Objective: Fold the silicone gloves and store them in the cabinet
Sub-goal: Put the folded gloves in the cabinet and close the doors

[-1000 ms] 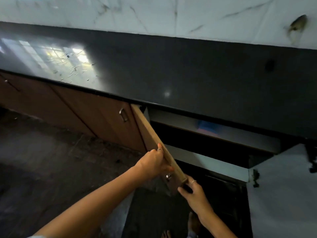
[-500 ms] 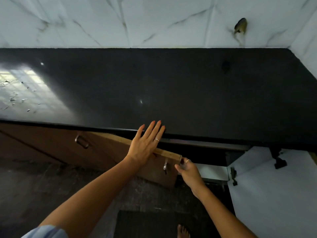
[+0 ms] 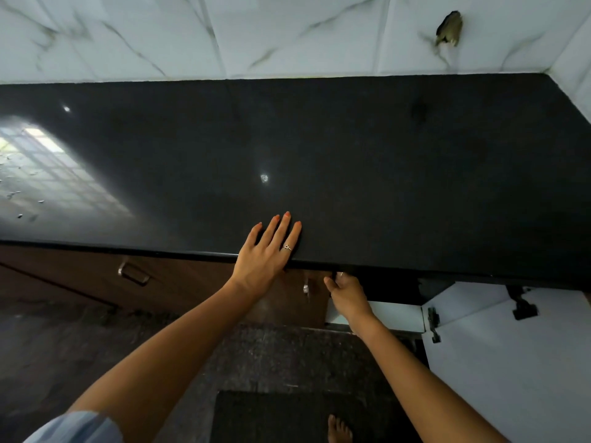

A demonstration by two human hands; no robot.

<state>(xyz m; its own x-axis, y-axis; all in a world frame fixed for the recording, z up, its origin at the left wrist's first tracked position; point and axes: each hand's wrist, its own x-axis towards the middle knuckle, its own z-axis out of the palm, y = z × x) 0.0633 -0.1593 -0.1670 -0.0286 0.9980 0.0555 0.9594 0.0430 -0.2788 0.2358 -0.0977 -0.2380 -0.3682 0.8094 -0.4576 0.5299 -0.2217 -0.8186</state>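
No silicone gloves show in this view. The brown wooden cabinet door (image 3: 287, 310) under the black countertop (image 3: 351, 155) stands almost closed, its small metal handle (image 3: 306, 287) facing me. My left hand (image 3: 265, 254) lies flat and open across the counter's front edge, fingers spread on the black stone. Just under the counter lip, my right hand (image 3: 347, 294) curls around the free edge of the brown door. The cabinet's inside is a dark gap (image 3: 393, 287) to the right of that hand.
The cabinet's right door (image 3: 511, 362) swings out towards me, white inner face and black hinges (image 3: 433, 321) showing. A neighbouring brown door with a handle (image 3: 132, 273) is at the left. A dark floor mat (image 3: 271, 417) and my bare foot (image 3: 339, 430) are below. White marble wall behind.
The brown door has swung from wide open to nearly closed, my right hand staying on its edge. My left hand let go of the door top and moved up onto the counter edge.
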